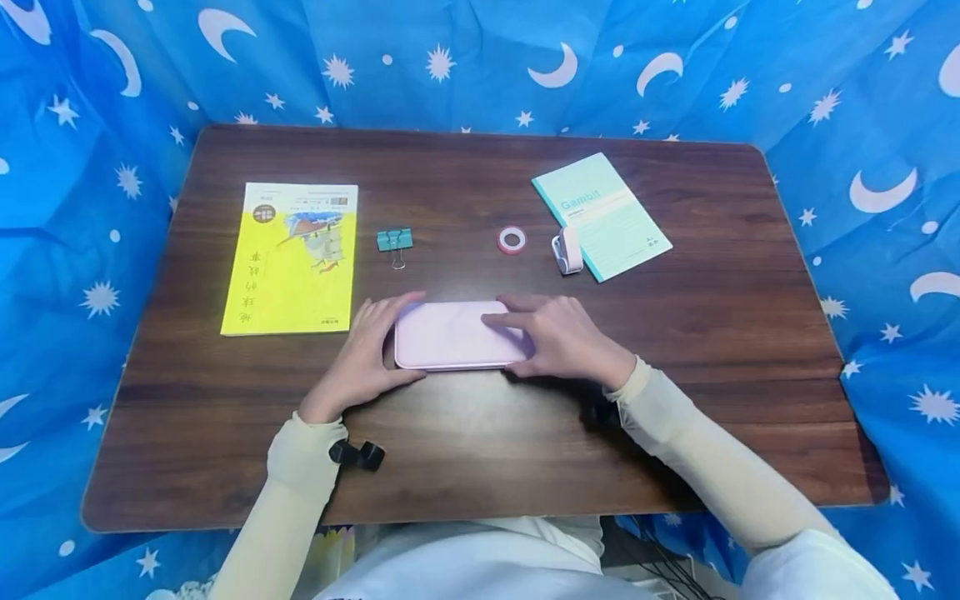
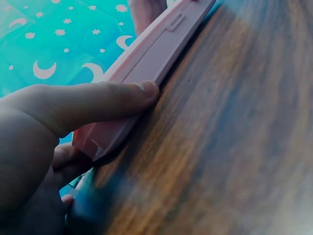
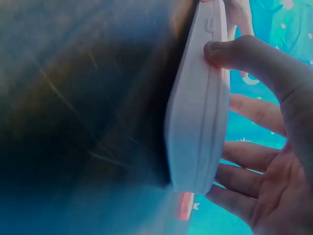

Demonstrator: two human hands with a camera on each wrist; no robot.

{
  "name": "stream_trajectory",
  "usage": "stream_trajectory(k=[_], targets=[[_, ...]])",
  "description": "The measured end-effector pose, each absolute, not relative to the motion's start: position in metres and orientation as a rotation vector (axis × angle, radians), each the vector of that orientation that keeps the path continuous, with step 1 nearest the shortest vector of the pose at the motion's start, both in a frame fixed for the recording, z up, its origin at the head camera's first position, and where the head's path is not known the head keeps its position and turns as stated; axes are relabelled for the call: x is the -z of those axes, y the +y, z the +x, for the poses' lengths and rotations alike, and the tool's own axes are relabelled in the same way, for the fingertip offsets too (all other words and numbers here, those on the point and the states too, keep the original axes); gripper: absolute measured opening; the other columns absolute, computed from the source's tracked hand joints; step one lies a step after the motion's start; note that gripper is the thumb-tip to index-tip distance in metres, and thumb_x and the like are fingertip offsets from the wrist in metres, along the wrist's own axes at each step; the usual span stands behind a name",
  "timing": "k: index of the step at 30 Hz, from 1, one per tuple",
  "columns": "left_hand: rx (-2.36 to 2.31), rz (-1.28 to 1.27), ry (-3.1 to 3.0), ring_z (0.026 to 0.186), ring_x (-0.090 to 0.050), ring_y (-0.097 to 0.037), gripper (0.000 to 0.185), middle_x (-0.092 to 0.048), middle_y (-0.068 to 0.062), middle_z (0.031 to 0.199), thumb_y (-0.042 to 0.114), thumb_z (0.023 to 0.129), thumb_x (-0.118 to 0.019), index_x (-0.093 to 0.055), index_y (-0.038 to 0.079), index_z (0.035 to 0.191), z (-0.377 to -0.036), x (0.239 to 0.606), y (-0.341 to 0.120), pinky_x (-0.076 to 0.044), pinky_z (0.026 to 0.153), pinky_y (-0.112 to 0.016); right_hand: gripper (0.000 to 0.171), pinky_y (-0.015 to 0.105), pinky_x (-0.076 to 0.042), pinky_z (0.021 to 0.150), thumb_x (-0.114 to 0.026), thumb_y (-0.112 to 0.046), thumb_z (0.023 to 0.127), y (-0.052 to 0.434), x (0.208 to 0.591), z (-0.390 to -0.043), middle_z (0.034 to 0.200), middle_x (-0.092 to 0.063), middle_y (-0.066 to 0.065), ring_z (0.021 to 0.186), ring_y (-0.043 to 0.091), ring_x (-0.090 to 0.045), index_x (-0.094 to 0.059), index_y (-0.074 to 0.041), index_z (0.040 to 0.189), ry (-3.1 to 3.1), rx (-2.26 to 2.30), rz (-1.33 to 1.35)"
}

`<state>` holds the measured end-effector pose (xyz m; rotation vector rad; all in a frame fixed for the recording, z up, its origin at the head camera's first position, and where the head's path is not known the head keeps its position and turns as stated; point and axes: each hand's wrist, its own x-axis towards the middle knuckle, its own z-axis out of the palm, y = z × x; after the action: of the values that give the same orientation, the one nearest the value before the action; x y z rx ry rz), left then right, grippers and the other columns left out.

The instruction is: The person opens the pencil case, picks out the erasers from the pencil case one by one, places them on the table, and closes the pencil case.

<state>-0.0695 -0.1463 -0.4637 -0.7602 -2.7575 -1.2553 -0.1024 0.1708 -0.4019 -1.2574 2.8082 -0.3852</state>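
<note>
A flat pink case (image 1: 453, 335) lies closed on the dark wooden table (image 1: 480, 442), a little in front of me. My left hand (image 1: 363, 354) holds its left end, thumb on the near side and fingers round the far edge. In the left wrist view the thumb (image 2: 112, 100) presses the case's side wall (image 2: 151, 54). My right hand (image 1: 562, 337) grips the right end, fingers lying over the lid. In the right wrist view its thumb (image 3: 234, 51) sits on the seam of the case (image 3: 195, 127) and the fingers (image 3: 249, 110) spread across the lid.
A yellow book (image 1: 292, 258) lies at the left, with a teal binder clip (image 1: 394, 240) beside it. A red-rimmed tape roll (image 1: 512, 240), a small white gadget (image 1: 568, 248) and a teal notebook (image 1: 602, 215) lie at the back right. Blue star-and-moon cloth (image 1: 90, 208) surrounds the table.
</note>
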Motion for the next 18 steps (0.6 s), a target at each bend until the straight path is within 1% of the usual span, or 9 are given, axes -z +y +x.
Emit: stream_trajectory(k=[2, 7, 9, 11, 12, 14, 15, 17, 18], targets=[[1.257, -0.754, -2.752, 0.141, -0.039, -0.022, 0.108, -0.047, 0.001, 0.151, 0.034, 0.068, -0.094, -0.032, 0.031, 0.157, -0.071, 0.463, -0.147, -0.007, 0.122, -0.060, 0.071, 0.037, -0.049, 0.054, -0.089, -0.045, 0.066, 0.169, 0.399, -0.106, 0.135, -0.064, 0.016, 0.109, 0.033, -0.070, -0.070, -0.025, 0.132, 2.791, 0.372, -1.258], [1.248, -0.769, -2.761, 0.140, -0.039, -0.022, 0.105, -0.048, 0.000, 0.150, 0.035, 0.069, -0.093, -0.035, 0.028, 0.156, -0.074, 0.462, -0.146, -0.007, 0.122, -0.060, 0.072, 0.037, -0.050, 0.053, -0.088, -0.045, 0.068, 0.169, 0.392, -0.110, 0.134, -0.064, 0.019, 0.104, 0.034, -0.071, -0.068, -0.022, 0.133, 2.753, 0.307, -1.300], [1.247, -0.786, -2.752, 0.139, -0.040, -0.024, 0.103, -0.049, -0.002, 0.149, 0.035, 0.070, -0.093, -0.037, 0.027, 0.155, -0.076, 0.460, -0.145, -0.007, 0.122, -0.061, 0.071, 0.035, -0.047, 0.051, -0.087, -0.046, 0.068, 0.170, 0.388, -0.113, 0.131, -0.067, 0.017, 0.088, 0.028, -0.073, -0.069, -0.022, 0.132, 2.757, 0.337, -1.308], [1.250, -0.790, -2.749, 0.139, -0.041, -0.024, 0.103, -0.049, -0.003, 0.149, 0.034, 0.069, -0.093, -0.037, 0.027, 0.155, -0.077, 0.457, -0.145, -0.007, 0.122, -0.061, 0.068, 0.032, -0.041, 0.047, -0.086, -0.046, 0.068, 0.172, 0.384, -0.118, 0.122, -0.072, 0.012, 0.069, 0.020, -0.066, -0.071, -0.022, 0.130, 2.757, 0.394, -1.309], [1.258, -0.787, -2.748, 0.139, -0.042, -0.024, 0.104, -0.049, -0.002, 0.149, 0.033, 0.069, -0.094, -0.036, 0.027, 0.155, -0.078, 0.456, -0.145, -0.006, 0.122, -0.060, 0.068, 0.031, -0.037, 0.047, -0.086, -0.048, 0.069, 0.173, 0.381, -0.122, 0.118, -0.074, 0.009, 0.061, 0.016, -0.059, -0.072, -0.022, 0.129, 2.746, 0.429, -1.309], [1.275, -0.774, -2.752, 0.141, -0.041, -0.024, 0.109, -0.046, -0.002, 0.153, 0.033, 0.068, -0.095, -0.032, 0.028, 0.158, -0.078, 0.455, -0.145, -0.005, 0.123, -0.059, 0.065, 0.029, -0.030, 0.046, -0.086, -0.052, 0.070, 0.174, 0.377, -0.132, 0.098, -0.077, 0.003, 0.052, 0.011, -0.043, -0.073, -0.023, 0.127, 2.691, 0.518, -1.271], [1.284, -0.757, -2.758, 0.143, -0.040, -0.024, 0.113, -0.043, -0.001, 0.156, 0.033, 0.067, -0.095, -0.029, 0.029, 0.159, -0.077, 0.455, -0.146, -0.005, 0.124, -0.058, 0.062, 0.028, -0.031, 0.048, -0.085, -0.053, 0.072, 0.174, 0.375, -0.138, 0.093, -0.076, 0.000, 0.053, 0.009, -0.042, -0.074, -0.023, 0.125, 2.650, 0.570, -1.248], [1.301, -0.708, -2.767, 0.146, -0.036, -0.023, 0.123, -0.036, 0.001, 0.161, 0.034, 0.065, -0.097, -0.021, 0.029, 0.161, -0.075, 0.456, -0.147, -0.005, 0.125, -0.055, 0.056, 0.026, -0.041, 0.053, -0.086, -0.052, 0.074, 0.176, 0.373, -0.152, 0.090, -0.076, -0.005, 0.058, 0.007, -0.051, -0.076, -0.023, 0.121, 2.502, 0.732, -1.130], [1.320, -0.679, -2.771, 0.147, -0.035, -0.023, 0.128, -0.034, 0.002, 0.162, 0.035, 0.064, -0.097, -0.017, 0.030, 0.162, -0.074, 0.457, -0.147, -0.010, 0.124, -0.055, 0.048, 0.025, -0.044, 0.057, -0.085, -0.048, 0.077, 0.177, 0.373, -0.160, 0.088, -0.076, -0.005, 0.061, 0.008, -0.054, -0.078, -0.022, 0.116, 2.441, 0.822, -1.062]])
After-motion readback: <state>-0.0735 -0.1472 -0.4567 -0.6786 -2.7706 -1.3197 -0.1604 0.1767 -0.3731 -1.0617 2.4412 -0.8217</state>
